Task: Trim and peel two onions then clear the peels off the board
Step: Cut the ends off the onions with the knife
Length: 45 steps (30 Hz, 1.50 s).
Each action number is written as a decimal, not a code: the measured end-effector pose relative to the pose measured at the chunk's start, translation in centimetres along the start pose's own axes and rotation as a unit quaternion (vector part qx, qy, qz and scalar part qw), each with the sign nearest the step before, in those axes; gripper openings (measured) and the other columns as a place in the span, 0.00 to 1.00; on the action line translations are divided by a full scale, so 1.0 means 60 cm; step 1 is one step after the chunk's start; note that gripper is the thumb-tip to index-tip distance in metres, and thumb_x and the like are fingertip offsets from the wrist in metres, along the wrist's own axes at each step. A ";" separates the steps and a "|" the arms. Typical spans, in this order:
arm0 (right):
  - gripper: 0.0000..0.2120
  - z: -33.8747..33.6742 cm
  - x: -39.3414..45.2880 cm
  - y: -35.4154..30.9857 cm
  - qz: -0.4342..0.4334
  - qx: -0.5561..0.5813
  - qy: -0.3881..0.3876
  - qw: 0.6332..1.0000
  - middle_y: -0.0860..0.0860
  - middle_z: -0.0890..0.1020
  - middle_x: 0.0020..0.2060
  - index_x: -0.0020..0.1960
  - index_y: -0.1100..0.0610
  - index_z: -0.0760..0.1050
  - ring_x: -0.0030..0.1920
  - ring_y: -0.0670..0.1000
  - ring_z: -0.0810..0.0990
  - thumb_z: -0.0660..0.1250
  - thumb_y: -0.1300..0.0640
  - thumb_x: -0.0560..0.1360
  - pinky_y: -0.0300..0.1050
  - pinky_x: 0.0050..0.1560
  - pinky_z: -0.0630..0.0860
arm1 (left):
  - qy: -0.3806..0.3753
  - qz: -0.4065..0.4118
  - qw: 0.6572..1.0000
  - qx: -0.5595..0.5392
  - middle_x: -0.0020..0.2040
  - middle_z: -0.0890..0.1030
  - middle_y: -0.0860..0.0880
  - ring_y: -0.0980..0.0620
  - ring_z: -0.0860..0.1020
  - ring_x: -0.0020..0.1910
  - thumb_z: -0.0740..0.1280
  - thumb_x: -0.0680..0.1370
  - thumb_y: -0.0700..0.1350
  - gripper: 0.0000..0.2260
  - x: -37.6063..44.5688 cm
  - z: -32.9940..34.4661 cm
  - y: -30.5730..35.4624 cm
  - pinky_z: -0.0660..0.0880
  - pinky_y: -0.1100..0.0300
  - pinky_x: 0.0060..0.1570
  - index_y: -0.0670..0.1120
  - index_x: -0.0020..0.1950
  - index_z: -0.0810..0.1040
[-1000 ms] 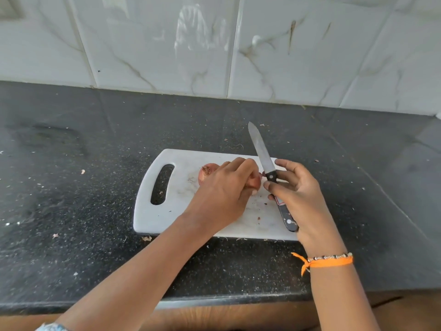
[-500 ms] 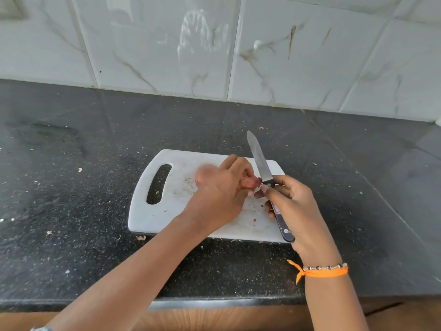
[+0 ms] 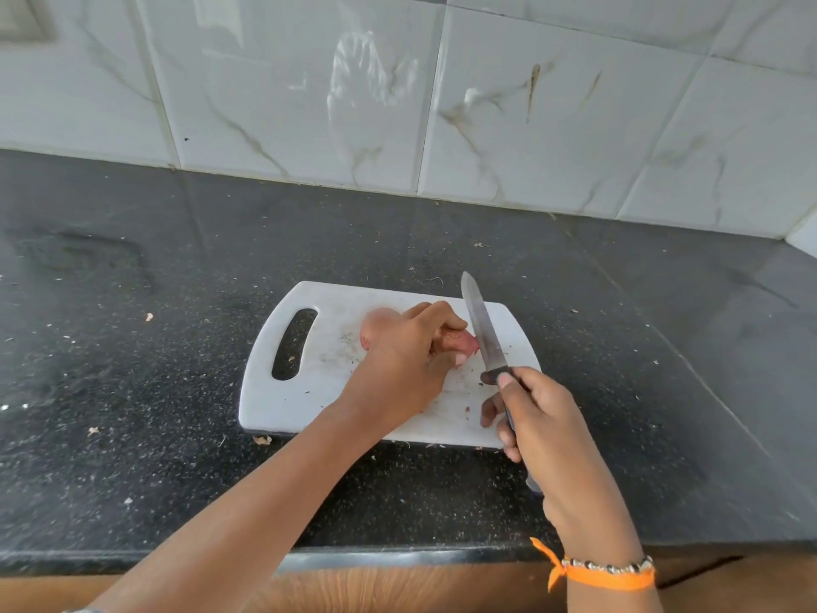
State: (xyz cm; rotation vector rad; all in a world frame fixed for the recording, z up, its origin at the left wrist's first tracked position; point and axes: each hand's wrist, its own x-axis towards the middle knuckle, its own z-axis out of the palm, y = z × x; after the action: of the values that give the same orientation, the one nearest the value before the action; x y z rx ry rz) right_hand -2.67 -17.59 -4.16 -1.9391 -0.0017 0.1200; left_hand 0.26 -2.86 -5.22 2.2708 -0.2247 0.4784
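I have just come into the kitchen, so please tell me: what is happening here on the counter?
A person is trimming an onion on a white cutting board. The left hand holds the onion down, while the right hand grips a knife with its blade against the onion's right end. A second onion lies behind the left hand.

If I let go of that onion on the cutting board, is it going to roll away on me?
Probably a little. The onion looks rounded and the white cutting board looks flat and smooth, so nothing would stop it. Its skin looks dry, so the left hand likely grips it without slipping.
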 end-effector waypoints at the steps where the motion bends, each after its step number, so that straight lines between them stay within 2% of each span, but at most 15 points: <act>1: 0.10 0.000 0.000 -0.001 -0.003 -0.019 -0.001 1.000 0.49 0.76 0.29 0.48 0.55 0.75 0.25 0.43 0.68 0.55 0.56 0.82 0.40 0.29 0.65 | -0.001 -0.004 1.000 -0.003 0.49 0.80 0.54 0.58 0.76 0.48 0.71 0.74 0.40 0.10 0.000 0.000 0.001 0.65 0.77 0.47 0.47 0.54 0.77; 3: 0.10 0.001 0.000 -0.004 -0.014 -0.065 0.007 0.998 0.50 0.75 0.32 0.48 0.54 0.74 0.28 0.44 0.69 0.55 0.55 0.82 0.40 0.31 0.64 | -0.001 -0.019 1.000 -0.003 0.50 0.80 0.54 0.57 0.75 0.48 0.71 0.73 0.41 0.13 0.001 -0.001 0.003 0.65 0.78 0.48 0.48 0.57 0.77; 5: 0.10 0.003 0.000 -0.005 -0.037 -0.133 0.018 0.990 0.49 0.74 0.33 0.48 0.53 0.72 0.30 0.44 0.70 0.54 0.55 0.82 0.35 0.29 0.65 | 0.003 -0.032 0.999 0.004 0.51 0.80 0.54 0.58 0.73 0.47 0.72 0.73 0.42 0.15 0.002 -0.002 0.005 0.59 0.83 0.47 0.48 0.60 0.77; 8: 0.08 0.007 -0.005 -0.013 -0.079 -0.238 0.030 0.968 0.47 0.74 0.35 0.51 0.53 0.69 0.33 0.44 0.73 0.52 0.54 0.82 0.35 0.29 0.66 | 0.003 -0.033 0.999 0.019 0.48 0.81 0.57 0.62 0.72 0.43 0.72 0.74 0.44 0.13 0.003 -0.004 0.010 0.53 0.86 0.46 0.50 0.57 0.79; 11: 0.07 0.012 -0.017 -0.027 -0.103 -0.328 0.048 0.938 0.47 0.76 0.38 0.54 0.53 0.67 0.40 0.50 0.78 0.51 0.54 0.82 0.42 0.35 0.70 | 0.000 -0.037 0.999 0.023 0.43 0.80 0.60 0.67 0.72 0.40 0.71 0.74 0.43 0.09 0.004 -0.005 0.017 0.53 0.85 0.46 0.51 0.53 0.80; 16: 0.08 0.018 -0.025 -0.043 -0.112 -0.422 0.073 0.897 0.49 0.79 0.47 0.59 0.53 0.65 0.47 0.51 0.80 0.52 0.55 0.82 0.40 0.38 0.68 | -0.005 -0.033 0.999 0.014 0.48 0.82 0.55 0.77 0.66 0.37 0.70 0.75 0.41 0.09 0.003 -0.008 0.028 0.53 0.87 0.42 0.49 0.54 0.81; 20: 0.08 0.019 -0.015 -0.049 -0.104 -0.447 0.071 0.886 0.50 0.78 0.47 0.59 0.54 0.65 0.48 0.53 0.79 0.52 0.56 0.82 0.42 0.39 0.66 | 0.002 -0.039 0.999 0.007 0.51 0.82 0.53 0.64 0.65 0.36 0.70 0.75 0.41 0.12 0.001 -0.009 0.035 0.54 0.88 0.40 0.47 0.57 0.80; 23: 0.06 0.017 -0.032 -0.046 -0.104 -0.439 0.074 0.890 0.47 0.72 0.38 0.57 0.53 0.65 0.41 0.51 0.74 0.52 0.56 0.82 0.41 0.38 0.66 | 0.012 -0.045 0.999 0.001 0.49 0.82 0.53 0.63 0.63 0.39 0.70 0.75 0.40 0.10 0.001 -0.010 0.037 0.56 0.87 0.41 0.46 0.56 0.81; 25: 0.06 0.020 -0.031 -0.047 -0.098 -0.433 0.077 0.893 0.48 0.76 0.43 0.57 0.53 0.65 0.44 0.52 0.78 0.53 0.56 0.82 0.41 0.38 0.66 | 0.013 -0.043 0.999 0.015 0.48 0.83 0.53 0.61 0.66 0.35 0.70 0.75 0.40 0.10 0.002 -0.011 0.037 0.55 0.87 0.41 0.46 0.55 0.81; 28: 0.07 0.026 -0.015 -0.053 -0.089 -0.440 0.076 0.891 0.51 0.78 0.50 0.58 0.55 0.66 0.51 0.54 0.79 0.53 0.57 0.82 0.42 0.40 0.65 | 0.019 -0.044 0.999 0.018 0.45 0.83 0.54 0.61 0.68 0.33 0.71 0.74 0.41 0.09 0.004 -0.013 0.040 0.54 0.87 0.42 0.47 0.53 0.82; 33: 0.08 0.021 -0.032 -0.047 -0.102 -0.450 0.082 0.883 0.49 0.79 0.49 0.59 0.53 0.66 0.46 0.51 0.78 0.54 0.55 0.81 0.41 0.38 0.69 | 0.022 -0.048 0.999 0.010 0.53 0.82 0.52 0.61 0.63 0.40 0.70 0.75 0.41 0.13 0.000 -0.011 0.040 0.52 0.89 0.40 0.48 0.59 0.80; 36: 0.08 0.030 -0.007 -0.052 -0.088 -0.446 0.075 0.887 0.52 0.79 0.51 0.59 0.55 0.67 0.50 0.54 0.79 0.53 0.57 0.81 0.43 0.40 0.68 | 0.022 -0.046 0.999 0.010 0.50 0.83 0.52 0.60 0.67 0.35 0.70 0.74 0.41 0.11 0.002 -0.013 0.040 0.54 0.87 0.41 0.48 0.56 0.81; 39: 0.07 0.029 -0.011 -0.049 -0.086 -0.440 0.076 0.891 0.51 0.78 0.47 0.58 0.54 0.67 0.48 0.53 0.78 0.53 0.57 0.81 0.42 0.39 0.67 | 0.022 -0.049 0.999 0.009 0.49 0.82 0.52 0.65 0.66 0.33 0.70 0.75 0.41 0.12 0.001 -0.011 0.042 0.53 0.88 0.41 0.48 0.58 0.80; 41: 0.06 0.027 -0.031 -0.041 -0.087 -0.439 0.083 0.890 0.49 0.76 0.45 0.57 0.53 0.66 0.45 0.52 0.77 0.53 0.56 0.81 0.41 0.39 0.67 | 0.027 -0.052 0.998 0.010 0.51 0.82 0.52 0.62 0.64 0.34 0.69 0.75 0.42 0.14 0.001 -0.009 0.040 0.53 0.88 0.40 0.48 0.61 0.79; 45: 0.09 0.035 0.001 -0.043 -0.069 -0.435 0.073 0.895 0.53 0.79 0.52 0.59 0.56 0.68 0.52 0.55 0.78 0.53 0.57 0.82 0.44 0.42 0.69 | 0.029 -0.041 0.998 0.032 0.53 0.83 0.52 0.62 0.65 0.41 0.69 0.76 0.42 0.16 0.003 -0.008 0.037 0.48 0.89 0.39 0.48 0.63 0.77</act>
State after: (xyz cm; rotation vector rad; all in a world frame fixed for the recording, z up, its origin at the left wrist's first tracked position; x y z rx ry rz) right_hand -2.63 -14.73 -2.54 -2.8342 -0.1110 -0.1533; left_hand -0.37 -3.99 -3.39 2.3149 -0.0873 0.5127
